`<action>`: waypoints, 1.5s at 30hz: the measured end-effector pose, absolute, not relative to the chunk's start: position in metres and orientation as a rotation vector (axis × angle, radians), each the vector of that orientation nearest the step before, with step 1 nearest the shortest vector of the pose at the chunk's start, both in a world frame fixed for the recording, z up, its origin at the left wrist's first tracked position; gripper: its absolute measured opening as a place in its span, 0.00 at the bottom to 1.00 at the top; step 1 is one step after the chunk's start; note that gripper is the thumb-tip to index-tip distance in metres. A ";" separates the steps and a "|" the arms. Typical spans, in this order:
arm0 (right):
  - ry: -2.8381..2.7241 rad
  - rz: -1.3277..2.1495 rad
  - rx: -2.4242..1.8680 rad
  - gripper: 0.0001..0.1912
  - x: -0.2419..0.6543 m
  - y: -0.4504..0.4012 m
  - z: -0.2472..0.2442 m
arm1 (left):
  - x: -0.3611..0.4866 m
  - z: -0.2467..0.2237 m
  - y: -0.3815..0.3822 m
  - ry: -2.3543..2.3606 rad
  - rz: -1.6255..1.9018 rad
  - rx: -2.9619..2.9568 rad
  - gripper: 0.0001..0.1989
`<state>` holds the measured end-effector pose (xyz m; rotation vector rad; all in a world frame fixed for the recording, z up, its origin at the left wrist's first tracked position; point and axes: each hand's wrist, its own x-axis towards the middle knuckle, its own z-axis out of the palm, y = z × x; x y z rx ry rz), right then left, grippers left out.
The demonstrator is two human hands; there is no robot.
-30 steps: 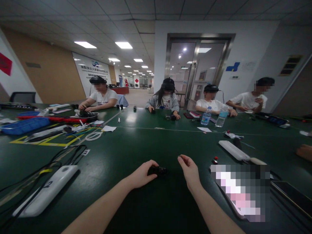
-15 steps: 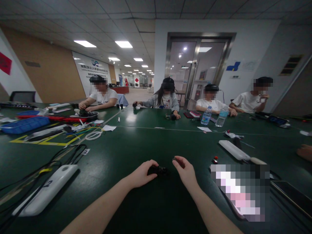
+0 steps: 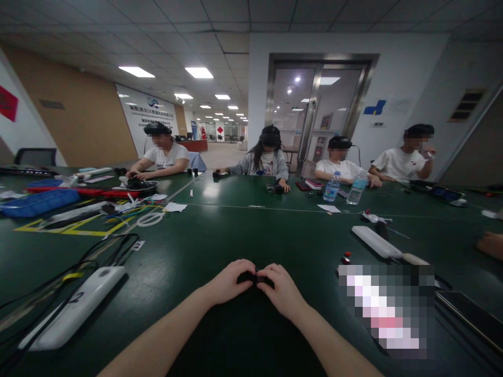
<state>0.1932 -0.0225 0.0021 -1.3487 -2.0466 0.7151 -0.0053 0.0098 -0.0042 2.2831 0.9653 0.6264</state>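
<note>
A small black object (image 3: pixel 247 276) lies low over the green table (image 3: pixel 220 235), straight in front of me. My left hand (image 3: pixel 231 280) grips it from the left, thumb on the near side and fingers on the far side. At its right end, the fingertips of my right hand (image 3: pixel 283 288) are pinched together and touch it. Whatever small piece sits between the right fingertips is hidden. The fingers cover much of the black object, so its exact kind does not show.
A white power strip (image 3: pixel 78 309) with black cables lies left. Blurred out, a phone-like item (image 3: pixel 385 309) lies right, beside a dark phone (image 3: pixel 471 317) and a small red-topped item (image 3: pixel 346 257). Water bottles (image 3: pixel 332 187), a blue tray (image 3: pixel 39 203) and several seated people are farther off.
My right hand has moved left and slightly down, from apart to touching the black object's right end. The left hand keeps its grip in place.
</note>
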 end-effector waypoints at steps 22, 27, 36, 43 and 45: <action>-2.062 0.730 -1.484 0.11 0.191 -0.019 0.003 | -0.007 -0.011 0.011 0.935 0.652 2.335 0.10; -2.036 0.799 -1.530 0.11 0.192 -0.019 0.005 | -0.008 -0.008 0.010 0.955 0.576 2.386 0.15; -1.840 0.903 -1.577 0.20 0.210 -0.017 0.001 | -0.031 -0.008 0.027 1.119 0.520 2.649 0.20; -1.582 0.740 -1.744 0.16 0.259 0.007 -0.014 | -0.135 -0.009 0.059 2.273 0.481 1.987 0.21; -1.545 0.730 -1.743 0.16 0.265 0.012 -0.018 | -0.159 -0.009 0.058 2.591 0.485 1.589 0.22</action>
